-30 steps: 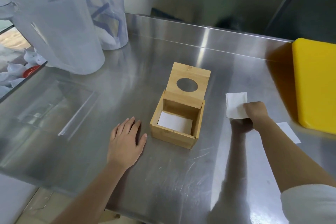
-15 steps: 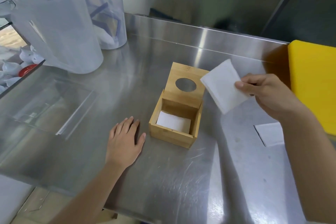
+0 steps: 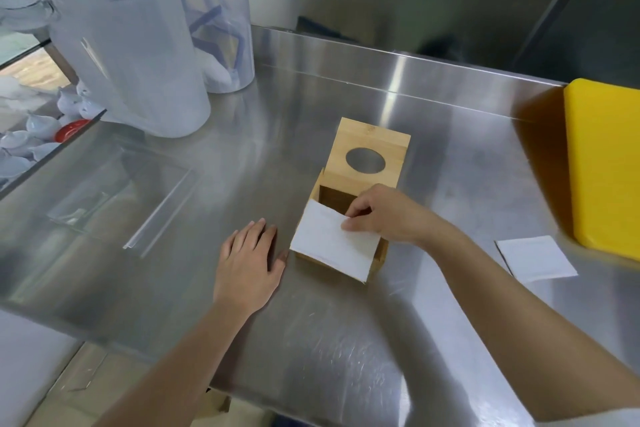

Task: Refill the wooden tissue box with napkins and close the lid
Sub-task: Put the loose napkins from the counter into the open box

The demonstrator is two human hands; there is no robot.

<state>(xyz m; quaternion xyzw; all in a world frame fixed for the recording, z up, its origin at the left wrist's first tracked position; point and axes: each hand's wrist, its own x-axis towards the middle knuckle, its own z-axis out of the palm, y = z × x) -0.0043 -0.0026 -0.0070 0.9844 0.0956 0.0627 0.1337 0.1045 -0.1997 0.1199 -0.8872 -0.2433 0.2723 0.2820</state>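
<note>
— Right hand: its grip is pinched on a white square paper napkin, thumb on top, tilted over the mouth of the square wooden tissue box.

— And the lid?

— Hinged wooden lid with a round hole stands open, just beyond that grip. Left hand lies flat, fingers spread, on the steel counter, beside the box. Another white napkin lies well to the grip's right.

Steel counter carries wooden tissue box, loose napkin, yellow board, plastic jugs.
</note>
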